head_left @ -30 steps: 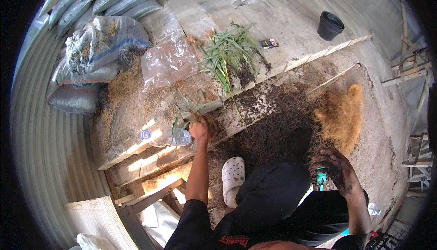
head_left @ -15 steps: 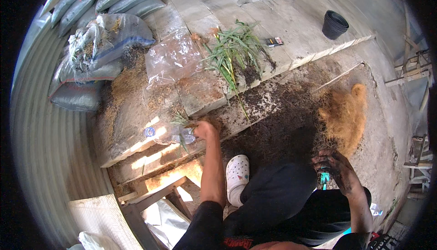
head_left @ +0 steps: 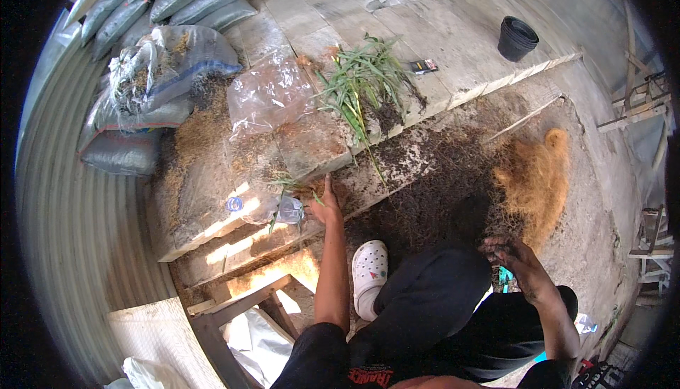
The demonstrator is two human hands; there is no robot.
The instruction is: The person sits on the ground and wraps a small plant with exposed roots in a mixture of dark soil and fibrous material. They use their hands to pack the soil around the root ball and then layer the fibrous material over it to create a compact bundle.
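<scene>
My left hand (head_left: 326,208) is at the lower ledge, its fingers round the fibrous brown base of a small leafy plant (head_left: 285,185). One digit points up along the fibre, and the green leaves hang to the left. Directly behind them lies a clear plastic bottle (head_left: 283,210) with a blue cap, on its side. My right hand (head_left: 513,258), dark with soil, is curled above my knee. Whatever it grips is hidden. Beneath its fingers shows a teal object (head_left: 505,275), and I cannot make out whether the hand touches it.
Long-leaved green plants (head_left: 365,77) with soily roots lie on the raised slab beside a clear plastic bag (head_left: 270,95). Dark soil (head_left: 425,212) and orange-brown coir fibre (head_left: 542,176) cover the lower floor. Black pots (head_left: 518,39) stand far right; filled sacks (head_left: 188,56) are stacked left.
My left hand has turned more upright, one digit now pointing up, and the plant's leaves have shifted slightly. My right hand has moved a little left, covering more of the teal object.
</scene>
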